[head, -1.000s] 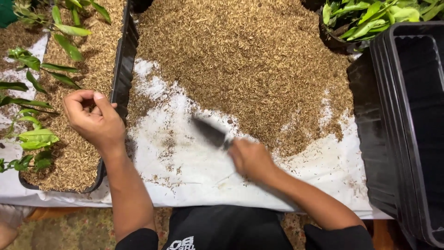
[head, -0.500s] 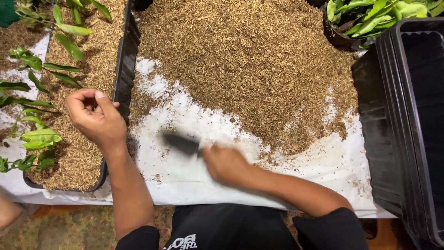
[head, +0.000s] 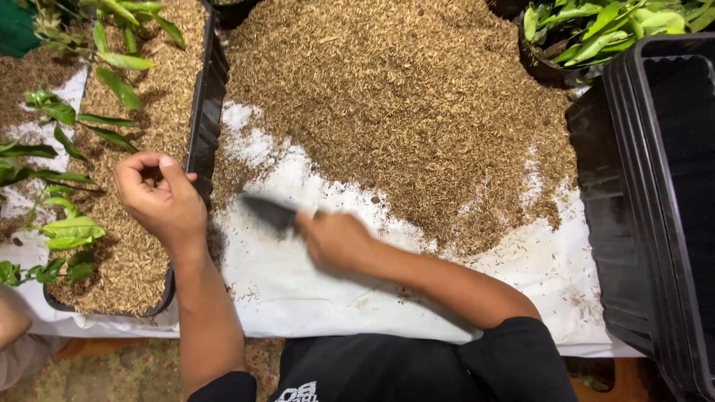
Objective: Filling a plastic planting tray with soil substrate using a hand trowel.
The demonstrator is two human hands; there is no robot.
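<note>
My right hand (head: pixel 333 238) grips a small dark scoop (head: pixel 269 212), blurred by motion, low over the white sheet (head: pixel 313 286) near its left side. A broad heap of brown husks (head: pixel 402 104) covers the sheet beyond it. My left hand (head: pixel 158 197) is curled with thumb against the fingers, hovering over the right edge of a black tray (head: pixel 199 112) filled with husks and green seedlings (head: pixel 71 126). Whether the left hand pinches anything is hidden.
A stack of black trays (head: pixel 655 201) stands along the right side. A dark pot with leafy plants (head: pixel 588 30) sits at the top right. Another person's arm (head: pixel 15 335) shows at the lower left corner.
My right hand has swept the scoop leftward across the white sheet, from the centre towards the tray. The left hand has stayed over the tray edge.
</note>
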